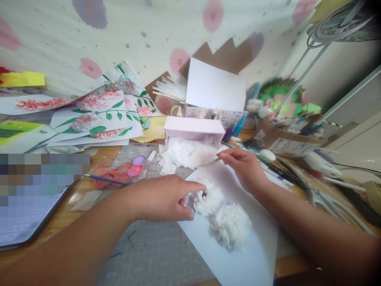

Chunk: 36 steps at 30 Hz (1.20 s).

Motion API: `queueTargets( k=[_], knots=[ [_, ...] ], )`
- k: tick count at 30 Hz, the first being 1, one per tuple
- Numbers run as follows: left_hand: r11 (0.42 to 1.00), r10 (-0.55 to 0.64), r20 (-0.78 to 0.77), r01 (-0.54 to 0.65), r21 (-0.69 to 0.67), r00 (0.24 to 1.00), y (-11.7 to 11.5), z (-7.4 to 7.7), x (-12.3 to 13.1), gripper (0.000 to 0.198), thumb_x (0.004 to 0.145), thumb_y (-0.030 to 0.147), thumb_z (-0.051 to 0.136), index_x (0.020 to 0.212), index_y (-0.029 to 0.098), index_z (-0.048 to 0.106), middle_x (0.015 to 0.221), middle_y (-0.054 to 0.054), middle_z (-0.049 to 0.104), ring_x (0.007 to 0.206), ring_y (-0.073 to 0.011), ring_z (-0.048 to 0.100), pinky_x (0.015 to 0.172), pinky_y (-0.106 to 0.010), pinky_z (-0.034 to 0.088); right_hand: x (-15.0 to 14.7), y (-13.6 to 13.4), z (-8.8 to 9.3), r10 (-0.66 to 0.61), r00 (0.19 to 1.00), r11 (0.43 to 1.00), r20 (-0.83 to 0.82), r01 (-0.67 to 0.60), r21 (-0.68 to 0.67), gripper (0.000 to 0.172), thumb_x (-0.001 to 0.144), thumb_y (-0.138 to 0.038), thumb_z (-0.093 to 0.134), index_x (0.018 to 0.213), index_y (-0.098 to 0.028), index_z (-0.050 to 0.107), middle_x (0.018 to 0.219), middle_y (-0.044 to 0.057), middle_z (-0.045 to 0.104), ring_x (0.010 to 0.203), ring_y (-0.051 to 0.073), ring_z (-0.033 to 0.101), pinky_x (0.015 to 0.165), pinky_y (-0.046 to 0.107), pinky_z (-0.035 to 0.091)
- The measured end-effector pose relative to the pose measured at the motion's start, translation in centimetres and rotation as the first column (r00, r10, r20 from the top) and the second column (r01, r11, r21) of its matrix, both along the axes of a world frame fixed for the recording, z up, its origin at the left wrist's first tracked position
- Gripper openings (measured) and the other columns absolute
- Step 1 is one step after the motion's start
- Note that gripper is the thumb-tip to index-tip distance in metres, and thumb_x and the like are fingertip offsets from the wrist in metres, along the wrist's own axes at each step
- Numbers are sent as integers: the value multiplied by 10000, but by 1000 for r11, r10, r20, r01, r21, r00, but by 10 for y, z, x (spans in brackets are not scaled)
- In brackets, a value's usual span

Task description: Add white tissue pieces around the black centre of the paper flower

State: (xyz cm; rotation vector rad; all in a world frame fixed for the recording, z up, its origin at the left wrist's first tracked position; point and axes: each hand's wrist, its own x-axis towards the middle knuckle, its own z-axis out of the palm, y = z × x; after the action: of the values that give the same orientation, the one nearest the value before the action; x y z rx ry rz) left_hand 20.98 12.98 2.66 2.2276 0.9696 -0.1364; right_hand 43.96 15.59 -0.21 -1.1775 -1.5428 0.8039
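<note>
My left hand [166, 196] reaches in from the left with its index finger stretched out and its thumb apart. That fingertip touches a fluffy white paper flower [210, 200], which has a small dark spot near the finger. A second white paper flower [230, 227] lies just below it, and both rest on a white paper sheet [256, 254]. My right hand [241, 163] is closed in a pinch beside a heap of white tissue pieces [193, 153]. What its fingertips hold is too small to make out.
A small white box [195, 125] stands behind the tissue. Left are a blue brush [107, 179], a red palette [111, 176] and a tablet [32, 214]. Scissors [320, 196] and pens lie right, near a cardboard box [291, 141]. Flower paintings [92, 115] lean at the back.
</note>
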Motion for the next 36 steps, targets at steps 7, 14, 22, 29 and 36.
queueTargets(
  k=[7,14,22,29,36],
  knots=[
    [1000,0,-6,0,-4,1000,0,0,0,575,738,414,540,1290,392,379,779,45,605,590,-104,528,471,-193,313,-7,13,-2,-28,989,989,145,6,148,145,781,-249,618,692,-150,675,801,43,628,762,146,565,699,249,440],
    [1000,-7,-4,7,24,1000,0,-1,0,572,732,420,548,1283,379,397,795,33,602,594,-108,525,475,-194,315,-30,31,-2,80,898,912,433,-241,331,106,795,-146,583,691,-146,606,954,42,608,887,156,572,766,255,432],
    [999,-28,16,27,39,999,1,-3,-1,569,724,407,560,1269,398,400,773,39,597,596,-114,527,469,-191,318,-35,25,4,74,887,892,456,-263,367,91,801,-142,578,719,-145,616,835,26,628,745,130,577,643,218,421],
    [1000,-25,31,25,17,999,2,0,1,327,718,385,561,1034,303,562,731,51,590,584,-101,528,467,-193,329,-22,-12,33,350,933,927,-82,-358,-115,148,787,-258,620,764,-116,654,733,50,627,688,131,570,648,239,451],
    [1000,-21,15,21,-11,1000,2,0,2,172,730,386,543,847,260,536,702,64,573,556,-96,522,455,-204,337,-24,-27,18,414,910,852,-16,-393,-347,183,778,-291,622,761,-109,632,763,57,621,696,148,570,639,257,445]
  ],
)
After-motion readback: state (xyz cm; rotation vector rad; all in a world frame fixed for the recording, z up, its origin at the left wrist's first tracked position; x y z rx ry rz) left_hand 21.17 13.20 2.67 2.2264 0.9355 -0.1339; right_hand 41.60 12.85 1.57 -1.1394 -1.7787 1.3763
